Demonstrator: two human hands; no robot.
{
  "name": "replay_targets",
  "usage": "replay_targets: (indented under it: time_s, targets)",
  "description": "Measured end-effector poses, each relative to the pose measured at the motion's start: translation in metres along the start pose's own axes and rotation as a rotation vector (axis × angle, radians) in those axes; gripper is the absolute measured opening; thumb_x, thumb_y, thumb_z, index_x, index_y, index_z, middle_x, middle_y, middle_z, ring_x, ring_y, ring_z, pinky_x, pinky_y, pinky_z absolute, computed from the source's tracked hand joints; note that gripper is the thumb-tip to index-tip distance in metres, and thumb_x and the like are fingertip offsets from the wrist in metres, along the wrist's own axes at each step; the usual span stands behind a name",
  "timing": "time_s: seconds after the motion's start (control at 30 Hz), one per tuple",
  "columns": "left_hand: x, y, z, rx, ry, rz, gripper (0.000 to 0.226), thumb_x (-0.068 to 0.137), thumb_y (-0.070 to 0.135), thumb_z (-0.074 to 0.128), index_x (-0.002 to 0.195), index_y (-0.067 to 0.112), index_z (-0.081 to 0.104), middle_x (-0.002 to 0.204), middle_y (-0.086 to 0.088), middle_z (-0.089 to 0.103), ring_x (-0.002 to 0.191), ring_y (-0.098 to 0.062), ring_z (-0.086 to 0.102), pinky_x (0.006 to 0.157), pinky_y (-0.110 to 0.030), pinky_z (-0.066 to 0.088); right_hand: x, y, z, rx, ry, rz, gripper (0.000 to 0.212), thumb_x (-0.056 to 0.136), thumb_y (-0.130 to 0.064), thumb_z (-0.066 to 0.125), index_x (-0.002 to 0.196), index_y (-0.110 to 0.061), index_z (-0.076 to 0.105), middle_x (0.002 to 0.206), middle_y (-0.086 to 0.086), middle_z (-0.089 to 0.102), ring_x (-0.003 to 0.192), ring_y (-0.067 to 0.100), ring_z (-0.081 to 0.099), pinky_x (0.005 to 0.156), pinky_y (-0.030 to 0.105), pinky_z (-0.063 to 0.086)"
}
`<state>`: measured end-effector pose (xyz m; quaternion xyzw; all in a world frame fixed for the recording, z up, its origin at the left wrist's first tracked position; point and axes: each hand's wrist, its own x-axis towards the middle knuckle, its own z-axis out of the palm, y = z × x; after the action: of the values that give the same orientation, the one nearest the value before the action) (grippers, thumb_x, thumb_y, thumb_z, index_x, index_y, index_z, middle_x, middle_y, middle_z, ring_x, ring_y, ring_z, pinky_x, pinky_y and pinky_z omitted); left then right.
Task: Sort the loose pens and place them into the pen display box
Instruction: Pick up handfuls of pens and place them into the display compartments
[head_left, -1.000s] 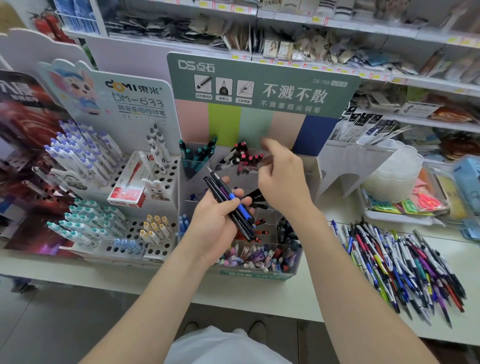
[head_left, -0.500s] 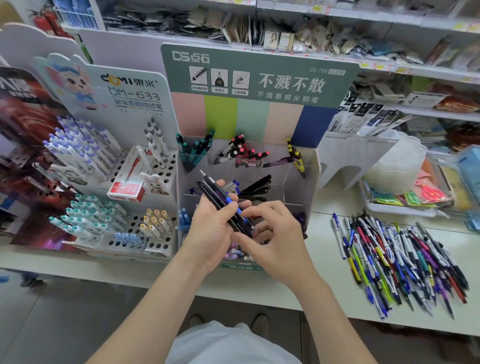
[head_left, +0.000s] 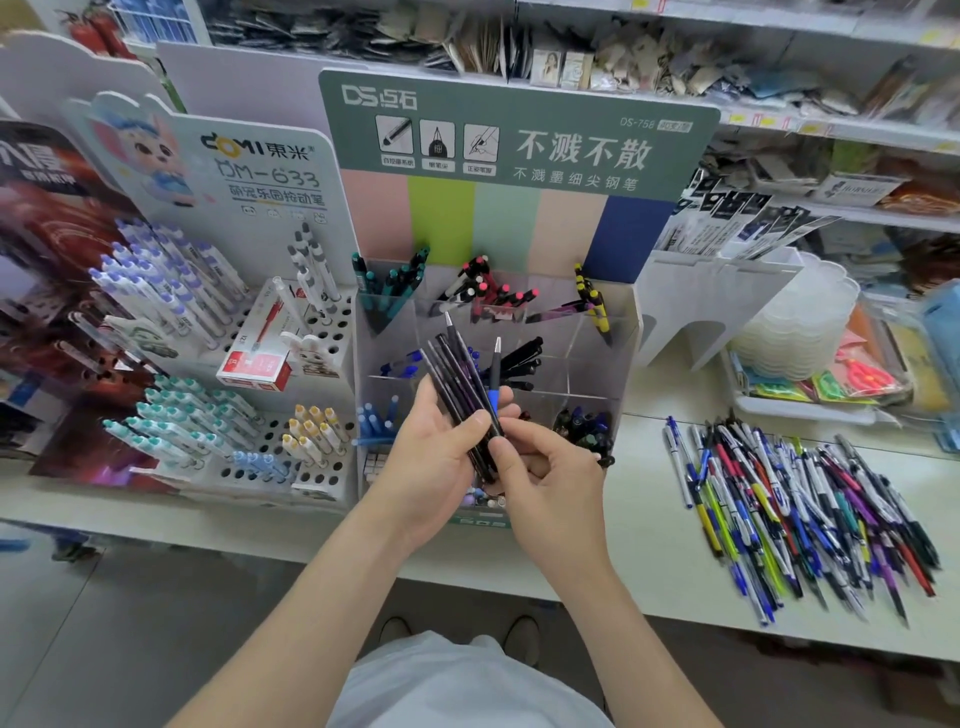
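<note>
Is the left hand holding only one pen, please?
No, the left hand grips several dark pens, fanned upward in front of the display box.

You face a long white laminate counter (head_left: 649, 587), and its front edge crosses your view from left to right. Under it lies a grey tiled floor (head_left: 104, 639) (a grout line runs slantwise at your lower left). Behind the counter rise white metal shop shelves (head_left: 857, 136), tier above tier, crammed with small packaged goods too blurred to name. Small yellow price labels (head_left: 743, 118) sit along the front rails. The light falls soft and even across the counter top.
</note>
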<state>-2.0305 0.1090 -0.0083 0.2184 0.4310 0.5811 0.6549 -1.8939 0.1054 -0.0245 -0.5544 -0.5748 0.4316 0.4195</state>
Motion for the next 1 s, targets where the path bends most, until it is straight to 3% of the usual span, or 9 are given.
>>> replay_targets:
  time_s: [0.07, 0.17, 0.3, 0.47, 0.53, 0.63, 0.77, 0.83, 1.0]
  targets:
    - [-0.002, -0.001, 0.001, -0.001, -0.008, -0.003, 0.043, 0.110, -0.005, 0.046, 0.145, 0.020, 0.048, 0.132, -0.014, 0.069, 0.126, -0.031, 0.069, 0.093, -0.046, 0.060, -0.002, -0.003, -0.001, 0.093, -0.015, 0.064, 0.025, 0.102, -0.009, 0.070, 0.122, -0.020, 0.079, 0.104, -0.010, 0.080, 0.077, 0.012, 0.079, 0.069, 0.029, 0.064]
    - [-0.003, 0.001, 0.003, -0.026, 0.009, -0.013, 0.038, 0.111, -0.003, 0.043, 0.142, 0.018, 0.050, 0.128, -0.014, 0.067, 0.123, -0.033, 0.068, 0.076, -0.041, 0.062, -0.002, -0.003, -0.003, 0.165, -0.032, 0.124, 0.027, 0.104, -0.008, 0.067, 0.127, -0.018, 0.077, 0.114, -0.013, 0.079, 0.070, 0.020, 0.079, 0.067, 0.033, 0.065]
    - [-0.001, 0.002, 0.002, 0.033, 0.037, 0.007, 0.038, 0.110, -0.008, 0.043, 0.139, 0.014, 0.053, 0.123, -0.016, 0.068, 0.117, -0.031, 0.072, 0.095, -0.051, 0.061, -0.002, -0.001, -0.001, 0.103, 0.011, 0.081, 0.025, 0.105, -0.013, 0.065, 0.124, -0.024, 0.079, 0.107, -0.013, 0.080, 0.078, 0.016, 0.079, 0.072, 0.041, 0.067]
    - [0.001, 0.005, 0.001, 0.087, 0.079, 0.041, 0.036, 0.111, -0.003, 0.046, 0.142, 0.013, 0.055, 0.124, -0.014, 0.072, 0.110, -0.027, 0.075, 0.090, -0.048, 0.062, -0.004, -0.007, -0.006, 0.049, 0.026, 0.011, 0.024, 0.108, -0.020, 0.061, 0.106, -0.039, 0.075, 0.080, -0.009, 0.077, 0.064, 0.003, 0.068, 0.057, 0.033, 0.056]
    - [0.002, 0.005, 0.002, 0.112, 0.087, 0.052, 0.034, 0.112, 0.001, 0.047, 0.142, 0.014, 0.055, 0.116, -0.009, 0.075, 0.106, -0.025, 0.076, 0.095, -0.059, 0.059, -0.003, -0.007, -0.007, 0.035, -0.014, -0.011, 0.022, 0.109, -0.021, 0.060, 0.111, -0.032, 0.079, 0.077, -0.005, 0.075, 0.061, 0.004, 0.066, 0.054, 0.029, 0.051]
    - [0.004, 0.004, 0.001, 0.122, 0.104, 0.064, 0.035, 0.111, 0.002, 0.048, 0.143, 0.015, 0.055, 0.113, -0.002, 0.077, 0.107, -0.023, 0.075, 0.084, -0.043, 0.062, -0.002, -0.006, -0.007, -0.022, -0.044, -0.019, 0.022, 0.108, -0.021, 0.061, 0.119, -0.023, 0.080, 0.073, -0.005, 0.074, 0.062, 0.006, 0.069, 0.056, 0.019, 0.048]
    - [0.006, 0.005, -0.002, 0.127, 0.103, 0.056, 0.036, 0.109, 0.000, 0.052, 0.142, 0.013, 0.057, 0.112, -0.007, 0.076, 0.099, -0.020, 0.072, 0.079, -0.030, 0.061, -0.001, -0.005, -0.008, -0.066, -0.075, -0.044, 0.021, 0.107, -0.027, 0.062, 0.116, -0.029, 0.081, 0.075, -0.003, 0.076, 0.064, 0.015, 0.071, 0.059, 0.042, 0.059]
    - [0.007, 0.005, -0.003, 0.135, 0.103, 0.056, 0.035, 0.109, -0.001, 0.051, 0.140, 0.012, 0.057, 0.109, -0.005, 0.076, 0.097, -0.019, 0.073, 0.078, -0.029, 0.061, -0.002, -0.006, -0.008, -0.064, 0.023, -0.082, 0.020, 0.106, -0.024, 0.066, 0.116, -0.031, 0.081, 0.080, -0.005, 0.078, 0.066, 0.012, 0.071, 0.061, 0.041, 0.061]
    - [0.010, 0.006, -0.006, 0.237, 0.164, 0.059, 0.042, 0.110, 0.002, 0.051, 0.147, 0.022, 0.052, 0.117, -0.008, 0.075, 0.106, -0.024, 0.077, 0.078, -0.037, 0.062, 0.003, -0.024, -0.019, 0.317, 0.337, -0.073, 0.021, 0.093, -0.007, 0.080, 0.107, -0.023, 0.084, 0.089, 0.000, 0.079, 0.079, 0.016, 0.072, 0.075, 0.029, 0.059]
